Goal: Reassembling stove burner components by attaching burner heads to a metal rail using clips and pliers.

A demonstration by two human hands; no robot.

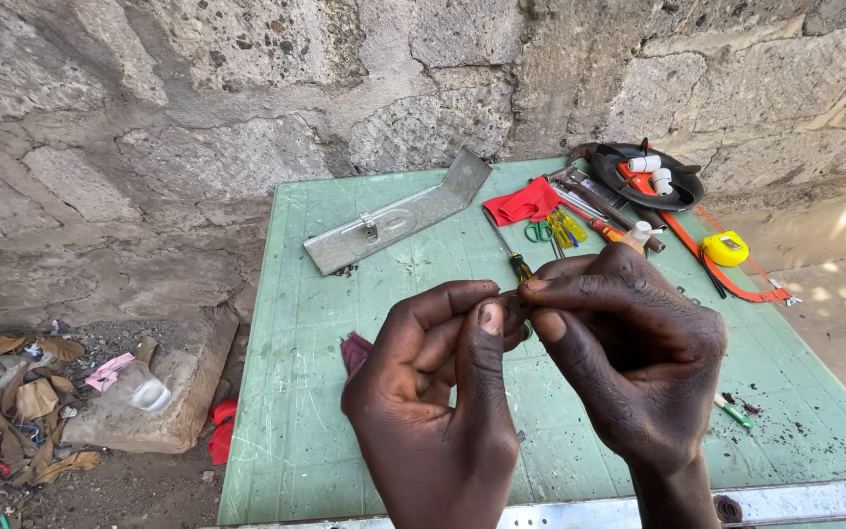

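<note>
Both hands up over the green table (345, 323), fingertips pinched together on one tiny part. Left hand (438, 392): thumb and forefinger closed tight. Right hand (629, 348): same, meeting the left at the pinch; the part is too small and hidden to identify. Looks mid-step, fine finger work, nothing finished visible. Screwdriver (519, 264) lies just behind the hands, untouched. Metal bracket (394, 217), red cloth (524, 202), yellow tape measure (726, 248) sit farther back.
</note>
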